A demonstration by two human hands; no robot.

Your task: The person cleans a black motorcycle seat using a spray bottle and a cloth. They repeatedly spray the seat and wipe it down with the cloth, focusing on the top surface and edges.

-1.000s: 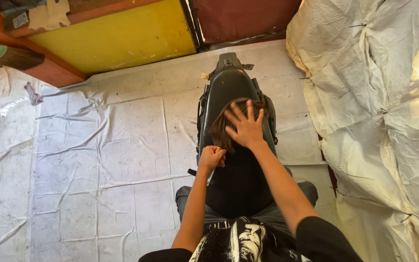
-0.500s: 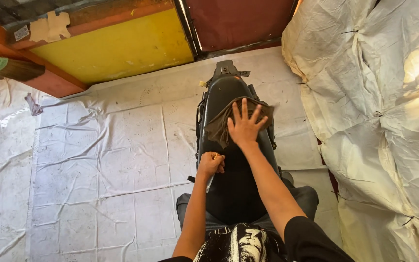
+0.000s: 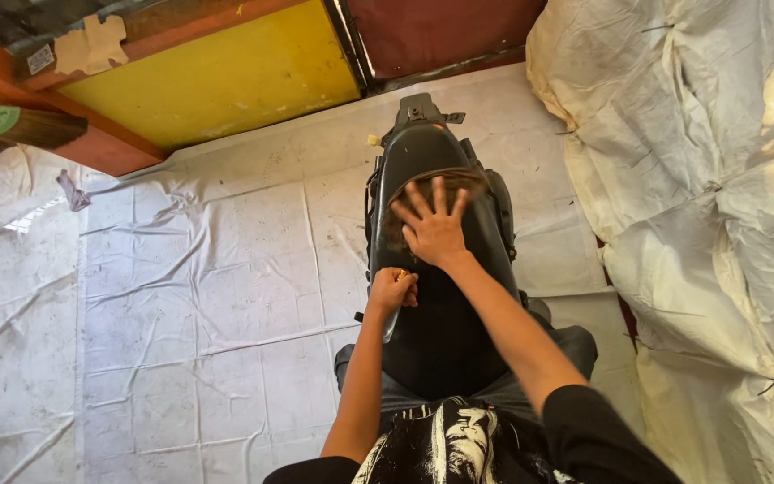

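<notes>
Pressing a brown cloth (image 3: 432,193) farther up the black motorcycle seat (image 3: 436,305), right hand (image 3: 434,231) splayed flat, left hand (image 3: 392,291) fisted at the seat's edge.

— What have you got under your hands there?

— A black motorcycle seat (image 3: 445,314), long and glossy, running lengthwise away from me. It narrows toward the far end, where it meets a dark tail piece.

— And that brownish thing on it?

— A thin, brown, see-through sheet (image 3: 432,193), rounded at its far edge. It lies flat across the far part of the seat, under my spread right hand (image 3: 434,231).

— Is the seat level?

— It looks so, though its near end is hidden by my body.
</notes>
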